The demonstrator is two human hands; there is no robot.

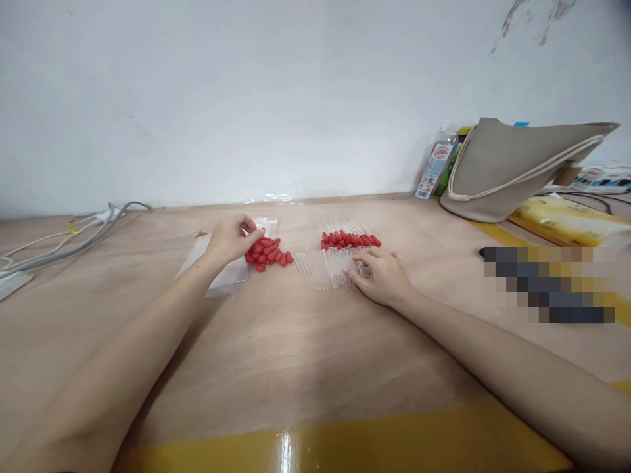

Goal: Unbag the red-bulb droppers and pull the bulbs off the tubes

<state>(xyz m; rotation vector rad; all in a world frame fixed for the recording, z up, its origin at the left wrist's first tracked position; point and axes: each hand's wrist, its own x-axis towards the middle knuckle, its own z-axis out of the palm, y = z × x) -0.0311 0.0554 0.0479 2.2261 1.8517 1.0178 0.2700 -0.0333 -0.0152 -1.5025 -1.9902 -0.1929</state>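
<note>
My left hand (234,238) is at a loose pile of red rubber bulbs (263,255), with its thumb and fingertips bent together over the pile's upper left side. Whatever lies between those fingertips is too small to make out. Beneath and beside this hand is a clear plastic bag (229,279). My right hand (384,276) rests at the right end of a row of clear thin tubes (325,269), thumb and fingers apart, touching or just above them. Behind that row, several tubes fitted with red bulbs (350,240) lie side by side, their clear ends pointing to the wall.
Grey and white cables (83,240) run along the left side. At the back right stand a grey bag (513,171) and a printed carton (436,167). A yellow packet (566,222) and a blurred-out dark object (547,286) lie on the right. Yellow tape (345,440) edges the wooden table.
</note>
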